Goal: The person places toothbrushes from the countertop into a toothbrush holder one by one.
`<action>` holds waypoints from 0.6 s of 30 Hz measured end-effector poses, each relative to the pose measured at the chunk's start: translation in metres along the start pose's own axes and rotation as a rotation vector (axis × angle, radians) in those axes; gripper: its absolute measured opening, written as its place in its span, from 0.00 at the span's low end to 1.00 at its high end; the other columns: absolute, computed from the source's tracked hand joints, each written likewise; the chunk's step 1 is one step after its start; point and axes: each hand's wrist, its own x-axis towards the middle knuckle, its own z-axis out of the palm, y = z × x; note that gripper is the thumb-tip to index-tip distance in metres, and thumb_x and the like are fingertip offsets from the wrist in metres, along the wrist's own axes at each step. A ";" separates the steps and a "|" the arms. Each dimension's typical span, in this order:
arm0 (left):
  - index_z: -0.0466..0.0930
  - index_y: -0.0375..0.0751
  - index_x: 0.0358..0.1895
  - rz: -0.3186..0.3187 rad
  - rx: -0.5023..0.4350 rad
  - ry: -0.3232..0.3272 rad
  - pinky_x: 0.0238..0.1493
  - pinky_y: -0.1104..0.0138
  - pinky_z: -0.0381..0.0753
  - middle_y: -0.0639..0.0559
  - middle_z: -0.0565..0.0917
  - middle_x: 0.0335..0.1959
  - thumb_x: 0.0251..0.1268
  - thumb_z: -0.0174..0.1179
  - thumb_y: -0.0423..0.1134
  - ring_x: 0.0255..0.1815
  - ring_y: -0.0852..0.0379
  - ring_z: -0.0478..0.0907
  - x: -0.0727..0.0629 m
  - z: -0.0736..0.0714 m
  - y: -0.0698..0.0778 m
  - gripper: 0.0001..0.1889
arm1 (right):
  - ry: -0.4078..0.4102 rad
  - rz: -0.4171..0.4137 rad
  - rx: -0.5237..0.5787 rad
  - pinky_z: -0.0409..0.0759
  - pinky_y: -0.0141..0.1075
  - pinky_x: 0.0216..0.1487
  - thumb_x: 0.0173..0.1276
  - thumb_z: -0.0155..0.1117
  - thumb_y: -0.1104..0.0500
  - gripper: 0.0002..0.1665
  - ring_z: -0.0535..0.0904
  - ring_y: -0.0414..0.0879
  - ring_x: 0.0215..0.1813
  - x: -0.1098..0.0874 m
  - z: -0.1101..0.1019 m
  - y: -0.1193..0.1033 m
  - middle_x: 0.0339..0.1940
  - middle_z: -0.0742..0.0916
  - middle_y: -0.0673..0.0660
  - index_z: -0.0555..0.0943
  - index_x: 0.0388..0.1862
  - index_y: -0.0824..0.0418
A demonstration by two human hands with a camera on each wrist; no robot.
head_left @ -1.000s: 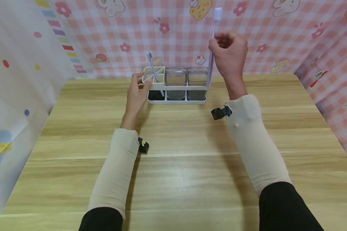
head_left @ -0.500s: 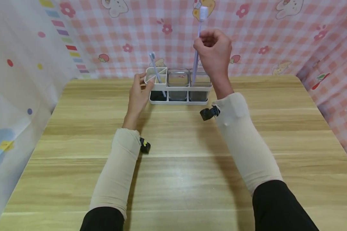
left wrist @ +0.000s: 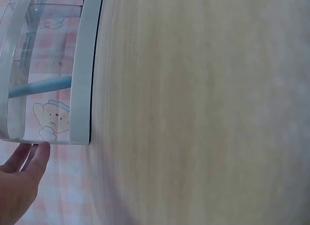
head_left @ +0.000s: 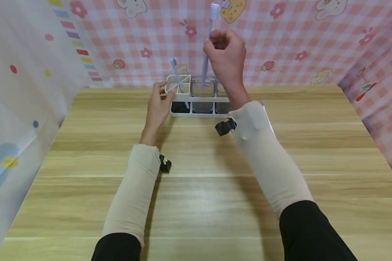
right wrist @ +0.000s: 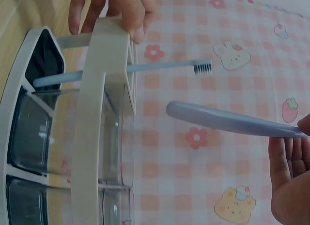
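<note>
A white toothbrush holder (head_left: 209, 99) with two clear cups (head_left: 203, 88) stands at the table's back. My left hand (head_left: 158, 108) grips its left end, thumb in front and fingers behind. One light-blue toothbrush (head_left: 179, 79) leans upright in the divided left compartment, bristles up; its lower end reaches the dark base in the right wrist view. My right hand (head_left: 228, 59) pinches a purple toothbrush (head_left: 205, 67) by its upper handle, bristles up. In the right wrist view, the purple handle's rounded end (right wrist: 177, 110) hangs apart from the holder, above its top openings.
A wooden table (head_left: 196, 203) spreads in front of the holder. Pink checked cloth (head_left: 150, 32) hangs close behind it. Beside my right sleeve lies a thin white and purple thing (head_left: 268, 117), mostly hidden. A black camera (head_left: 224, 127) sits on my right wrist.
My right hand has moved left with the purple toothbrush, from the holder's right end to above the middle cup, and slightly up. My left hand stays on the holder.
</note>
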 end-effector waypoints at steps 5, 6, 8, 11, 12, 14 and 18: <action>0.68 0.36 0.67 0.012 0.001 0.010 0.57 0.59 0.77 0.36 0.80 0.60 0.76 0.56 0.42 0.54 0.45 0.79 0.000 0.000 -0.001 0.23 | -0.017 -0.012 -0.005 0.79 0.30 0.47 0.70 0.67 0.65 0.11 0.80 0.42 0.42 -0.003 0.010 -0.003 0.39 0.85 0.56 0.81 0.48 0.70; 0.68 0.36 0.67 0.014 0.000 0.011 0.58 0.59 0.77 0.36 0.80 0.61 0.76 0.56 0.42 0.54 0.45 0.79 0.000 0.000 -0.001 0.23 | -0.019 -0.011 -0.004 0.79 0.30 0.47 0.70 0.67 0.65 0.11 0.80 0.42 0.42 -0.004 0.013 -0.003 0.40 0.85 0.56 0.81 0.48 0.70; 0.68 0.37 0.67 0.008 -0.002 0.010 0.58 0.59 0.77 0.37 0.80 0.60 0.76 0.56 0.43 0.54 0.45 0.79 0.001 0.000 -0.001 0.23 | -0.026 -0.001 0.000 0.80 0.30 0.48 0.70 0.66 0.66 0.11 0.80 0.42 0.42 -0.005 0.017 -0.004 0.41 0.85 0.56 0.81 0.48 0.70; 0.69 0.37 0.68 0.001 -0.008 0.008 0.58 0.59 0.78 0.36 0.81 0.60 0.76 0.56 0.43 0.54 0.45 0.79 0.001 0.000 -0.002 0.23 | -0.035 0.025 0.004 0.80 0.30 0.47 0.70 0.66 0.66 0.11 0.80 0.42 0.42 -0.007 0.023 -0.003 0.41 0.85 0.56 0.80 0.48 0.69; 0.69 0.38 0.68 -0.002 -0.010 0.006 0.57 0.58 0.78 0.36 0.80 0.60 0.76 0.56 0.44 0.54 0.44 0.79 0.001 0.000 -0.002 0.23 | -0.038 0.034 0.006 0.80 0.30 0.47 0.70 0.66 0.66 0.10 0.79 0.42 0.42 -0.007 0.025 -0.003 0.41 0.85 0.56 0.80 0.48 0.69; 0.69 0.38 0.68 -0.006 -0.012 0.003 0.57 0.58 0.78 0.37 0.81 0.60 0.76 0.56 0.44 0.54 0.44 0.79 0.001 0.000 -0.002 0.24 | -0.045 0.050 0.007 0.80 0.30 0.46 0.70 0.66 0.66 0.10 0.79 0.42 0.42 -0.009 0.028 -0.002 0.41 0.84 0.56 0.80 0.48 0.69; 0.69 0.39 0.68 -0.009 -0.020 0.000 0.57 0.57 0.78 0.37 0.80 0.60 0.76 0.57 0.44 0.54 0.44 0.79 0.001 0.000 -0.001 0.23 | -0.050 0.053 -0.002 0.80 0.30 0.47 0.71 0.65 0.66 0.09 0.79 0.42 0.42 -0.011 0.031 0.002 0.41 0.84 0.56 0.79 0.48 0.68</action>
